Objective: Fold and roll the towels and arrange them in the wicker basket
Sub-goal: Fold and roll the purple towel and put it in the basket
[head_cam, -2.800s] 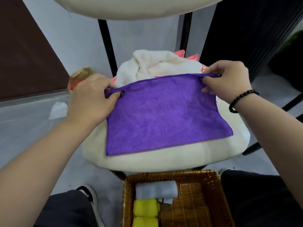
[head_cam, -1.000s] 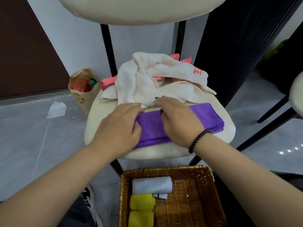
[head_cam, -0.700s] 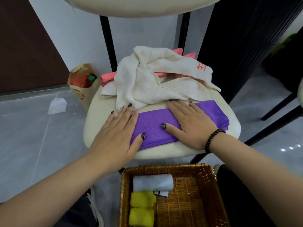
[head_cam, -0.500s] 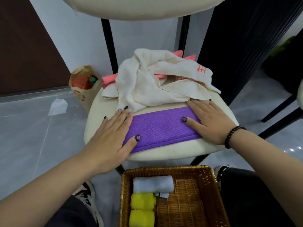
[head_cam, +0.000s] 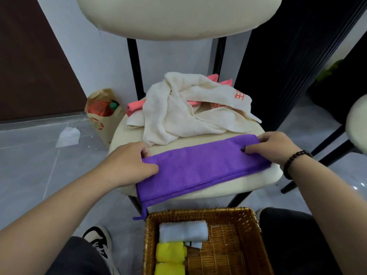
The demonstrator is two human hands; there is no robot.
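From your head camera, the purple towel lies folded into a long strip across the front of the cream chair seat, running from lower left up to the right. Its near long edge sits just inside the seat's front rim, and its near-left corner hangs over the rim, a small loop dangling toward the wicker basket.

Your left hand pinches the strip's left end, thumb on top and fingers curled under the far edge. Your right hand grips the right end, fingers curled over the far corner and thumb pressed on the cloth; a dark bead bracelet circles that wrist.

Just behind the strip, a crumpled cream towel heaps over a pink towel, touching the strip's far edge near the middle. A bare band of seat shows in front of the strip.

Red characters are stitched on the cream towel's right fold; they are too small to read.

The basket stands on the floor below the seat front. Along its left side lie a white rolled towel and two yellow rolled towels; its right half shows bare weave.

The floor is grey tile. A brown paper bag leans left of the chair beside a white crumpled sheet.
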